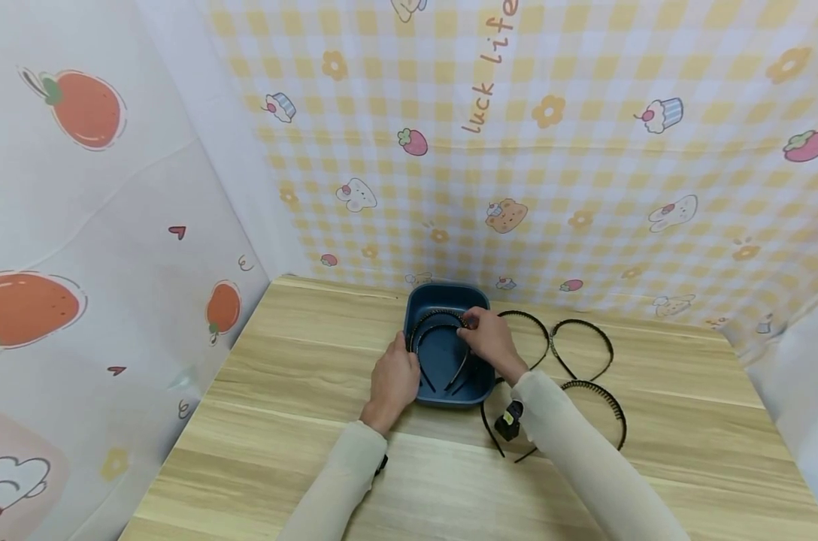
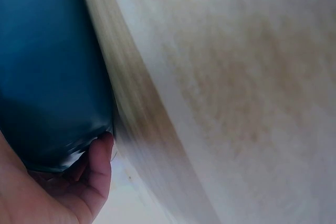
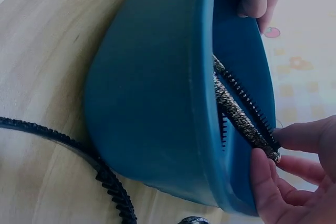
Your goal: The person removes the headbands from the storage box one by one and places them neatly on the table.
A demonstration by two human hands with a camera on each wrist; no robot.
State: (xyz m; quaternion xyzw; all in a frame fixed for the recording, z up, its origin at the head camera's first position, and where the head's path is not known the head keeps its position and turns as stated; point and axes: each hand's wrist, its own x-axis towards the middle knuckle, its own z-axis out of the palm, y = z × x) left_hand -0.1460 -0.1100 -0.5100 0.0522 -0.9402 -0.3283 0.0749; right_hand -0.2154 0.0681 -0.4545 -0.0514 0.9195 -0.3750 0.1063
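Observation:
A dark blue plastic basin (image 1: 452, 404) stands on the table near the patterned wall. My left hand (image 1: 394, 379) grips its left side; in the left wrist view, curled fingers (image 2: 100, 163) reach round the outer wall. Inside the basin lie headbands, nested one within another. At the basin's right part, my right hand (image 1: 492, 338) pinches a glittery headband (image 3: 239, 116) between thumb and fingers. A black toothed headband (image 3: 247, 95) runs close beside it, its end at the same fingertips; whether it is held too, I cannot tell.
Several black headbands lie on the wooden table (image 1: 301, 466) right of the basin, among them one at the back (image 1: 540, 324), one farther right (image 1: 601, 330) and a toothed one (image 1: 615, 406) partly under my right sleeve. A yellow-checked cloth wall (image 1: 449, 188) rises behind.

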